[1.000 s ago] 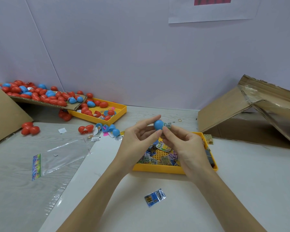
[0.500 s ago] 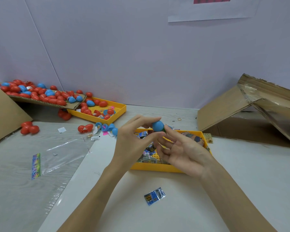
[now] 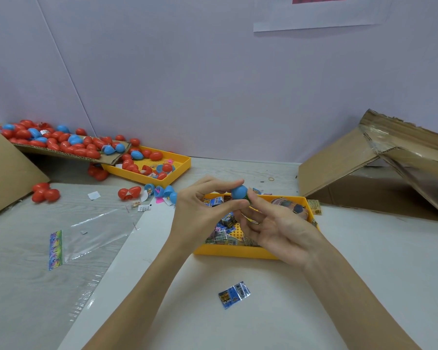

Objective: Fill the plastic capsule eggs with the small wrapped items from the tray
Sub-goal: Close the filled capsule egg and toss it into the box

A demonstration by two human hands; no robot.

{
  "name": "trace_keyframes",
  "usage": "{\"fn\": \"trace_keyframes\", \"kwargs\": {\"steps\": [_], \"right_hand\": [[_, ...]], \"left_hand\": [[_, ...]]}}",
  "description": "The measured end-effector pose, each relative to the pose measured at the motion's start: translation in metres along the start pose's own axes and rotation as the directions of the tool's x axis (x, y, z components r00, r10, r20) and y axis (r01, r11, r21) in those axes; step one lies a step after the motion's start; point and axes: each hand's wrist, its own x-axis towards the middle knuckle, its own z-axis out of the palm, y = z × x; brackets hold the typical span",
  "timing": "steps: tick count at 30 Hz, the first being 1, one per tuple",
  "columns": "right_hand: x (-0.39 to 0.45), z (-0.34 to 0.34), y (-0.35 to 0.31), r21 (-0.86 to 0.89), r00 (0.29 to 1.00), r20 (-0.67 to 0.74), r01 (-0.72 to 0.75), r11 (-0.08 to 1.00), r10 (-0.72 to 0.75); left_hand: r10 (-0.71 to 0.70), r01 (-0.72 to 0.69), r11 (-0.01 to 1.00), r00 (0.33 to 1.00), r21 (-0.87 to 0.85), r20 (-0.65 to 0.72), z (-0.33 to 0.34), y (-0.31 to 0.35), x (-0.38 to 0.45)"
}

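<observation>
Two hands meet above the near yellow tray (image 3: 234, 252), but only one now carries the load: the left hand (image 3: 200, 210) pinches the blue capsule egg (image 3: 239, 192) between thumb and fingertips, while the right hand (image 3: 276, 228), which a second ago closed on the egg from the other side, has rolled palm-up and loosened, its fingers relaxed and only a fingertip lying against the egg's right end. A dark green sliver shows at that end, just under the grip; it may be a wrapped item poking from the seam, though the view is too small to settle this. The release suggests the egg is being pushed shut or has just been closed, so this capsule is probably near done. The egg itself is smooth, matte, rounded and uniformly blue, held directly above the tray's far rim. Below the grip lie the small wrapped items (image 3: 225, 234) in the tray; one stray wrapped packet (image 3: 234, 295) lies on the table, nearer the person than the grip. Far left of the grip sit the piled red and blue eggs (image 3: 61, 142) and a second yellow tray (image 3: 177, 170).
</observation>
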Motion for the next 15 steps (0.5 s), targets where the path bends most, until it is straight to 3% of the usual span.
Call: {"fn": "trace_keyframes", "kwargs": {"steps": [10,15], "right_hand": [[-0.0017,0.0006,0.0009,-0.091,0.993,0.032,0.12,0.989,-0.117],[-0.001,0.006,0.0006,0.062,0.998,0.043,0.038,0.997,-0.041]], "left_hand": [[-0.022,0.022,0.996,1.0,-0.087,0.003,0.0029,-0.0017,-0.0025],[-0.069,0.065,0.986,0.997,-0.157,-0.019,0.0049,-0.0036,-0.0009]]}}
